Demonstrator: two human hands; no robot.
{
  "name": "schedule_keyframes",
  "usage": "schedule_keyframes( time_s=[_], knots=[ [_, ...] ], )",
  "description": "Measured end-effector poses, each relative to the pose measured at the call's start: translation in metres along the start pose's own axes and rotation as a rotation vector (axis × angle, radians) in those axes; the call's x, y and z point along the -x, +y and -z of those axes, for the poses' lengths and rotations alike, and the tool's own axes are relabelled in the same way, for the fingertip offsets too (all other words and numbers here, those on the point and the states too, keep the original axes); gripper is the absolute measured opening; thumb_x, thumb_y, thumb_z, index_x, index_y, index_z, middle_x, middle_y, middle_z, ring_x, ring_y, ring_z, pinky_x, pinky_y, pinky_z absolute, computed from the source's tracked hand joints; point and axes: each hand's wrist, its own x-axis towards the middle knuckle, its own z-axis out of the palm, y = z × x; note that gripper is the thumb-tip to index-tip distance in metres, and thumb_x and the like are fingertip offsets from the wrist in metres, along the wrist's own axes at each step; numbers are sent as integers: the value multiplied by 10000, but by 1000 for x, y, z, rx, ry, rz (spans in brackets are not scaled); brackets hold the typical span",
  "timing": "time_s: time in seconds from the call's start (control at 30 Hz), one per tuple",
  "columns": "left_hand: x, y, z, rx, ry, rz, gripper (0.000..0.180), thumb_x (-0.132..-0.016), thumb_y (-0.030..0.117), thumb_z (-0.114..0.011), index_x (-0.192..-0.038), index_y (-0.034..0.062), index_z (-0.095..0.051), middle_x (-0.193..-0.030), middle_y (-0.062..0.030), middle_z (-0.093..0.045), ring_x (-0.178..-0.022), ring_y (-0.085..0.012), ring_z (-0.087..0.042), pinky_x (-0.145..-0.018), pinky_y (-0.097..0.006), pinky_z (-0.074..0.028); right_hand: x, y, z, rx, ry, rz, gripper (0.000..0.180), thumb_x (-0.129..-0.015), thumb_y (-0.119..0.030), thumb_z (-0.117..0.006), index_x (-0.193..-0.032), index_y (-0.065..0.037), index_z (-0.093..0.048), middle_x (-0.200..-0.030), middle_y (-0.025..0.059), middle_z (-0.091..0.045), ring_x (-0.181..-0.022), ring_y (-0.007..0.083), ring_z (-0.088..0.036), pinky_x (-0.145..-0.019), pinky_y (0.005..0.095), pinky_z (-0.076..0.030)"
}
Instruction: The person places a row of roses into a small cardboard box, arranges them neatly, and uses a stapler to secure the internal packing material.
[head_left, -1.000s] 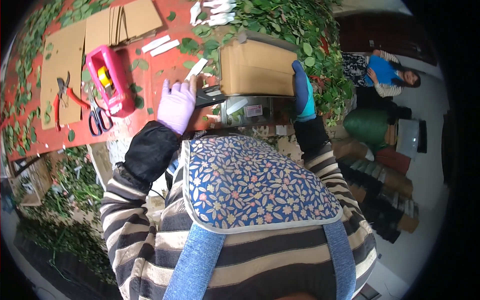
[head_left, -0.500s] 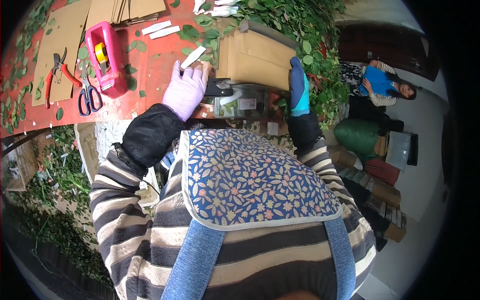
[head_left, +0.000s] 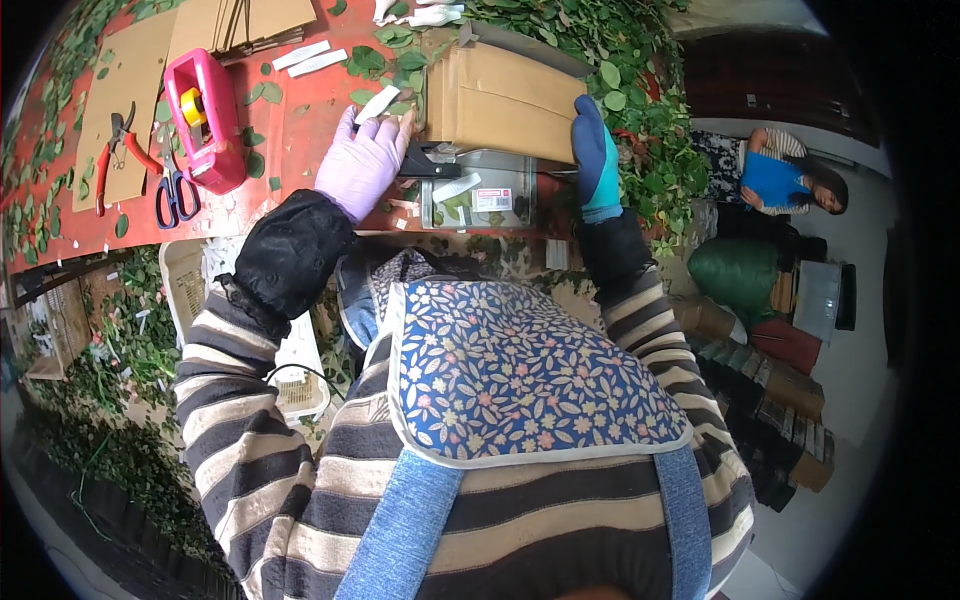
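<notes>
In a lilac glove, my left hand [head_left: 362,165] has its fingers curled at the near left corner of a folded brown cardboard wrap [head_left: 510,100]. A black stapler-like tool [head_left: 432,162] juts from that hand toward the wrap's near edge; the palm hides its other end. A white strip [head_left: 378,104] lies just beyond the knuckles. My right hand [head_left: 597,160], gloved in blue and teal, is pressed along the wrap's right end, its fingers pointing away from me. Below the wrap, at the table's near edge, sits a clear plastic box [head_left: 430,212] with a labelled packet [head_left: 491,200] inside.
Left on the red table [head_left: 300,110] are a pink tape dispenser [head_left: 222,150], scissors [head_left: 177,195] and red-handled pruning shears [head_left: 122,140]. Flat cardboard [head_left: 125,75] lies behind them. Leafy cuttings [head_left: 640,130] crowd the right side. A person in blue [head_left: 772,182] is off to the right.
The view has shifted slightly. My left hand has tilted and the black tool sits at a different angle against the wrap; more of the plastic box shows. My right hand keeps its place on the wrap.
</notes>
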Motion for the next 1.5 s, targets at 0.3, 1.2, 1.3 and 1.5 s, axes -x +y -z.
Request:
schedule_keyframes(
  time_s=[0.3,1.2,1.3,1.5],
  knots=[
    [-41,-43,1,354,-22,-134,445,-685,382,-774,-910,69,-552,-886,-132,-584,-839,-311,-611,-685,-413,-529,-9,-32,1,72,2,-70,470,-1013,-221,-539,-1391,50,-471,-1363,107,-544,-1232,192,-510,-1096,317,-363],
    [-87,-135,-28,1887,-1372,305,394,-914,251,-700,-1179,-10,-570,-972,-142,-712,-892,-280,-708,-799,-470,-592,65,-65,-2,192,-23,12,472,-1038,-194,-410,-1443,48,-377,-1473,145,-428,-1342,241,-423,-1139,374,-313],
    [-85,-128,-17,1850,-1552,159,442,-901,280,-718,-1203,-4,-564,-1025,-132,-717,-914,-225,-697,-819,-385,-583,87,-67,1,238,-10,0,457,-1033,-174,-409,-1433,48,-392,-1479,148,-424,-1354,246,-410,-1147,379,-301],
    [-70,-129,-6,1873,-1716,139,489,-892,296,-729,-1241,0,-558,-1076,-135,-714,-947,-210,-689,-817,-367,-580,124,-78,6,302,25,-36,431,-1022,-134,-406,-1412,48,-421,-1489,153,-416,-1377,255,-385,-1162,390,-278]
  ],
)
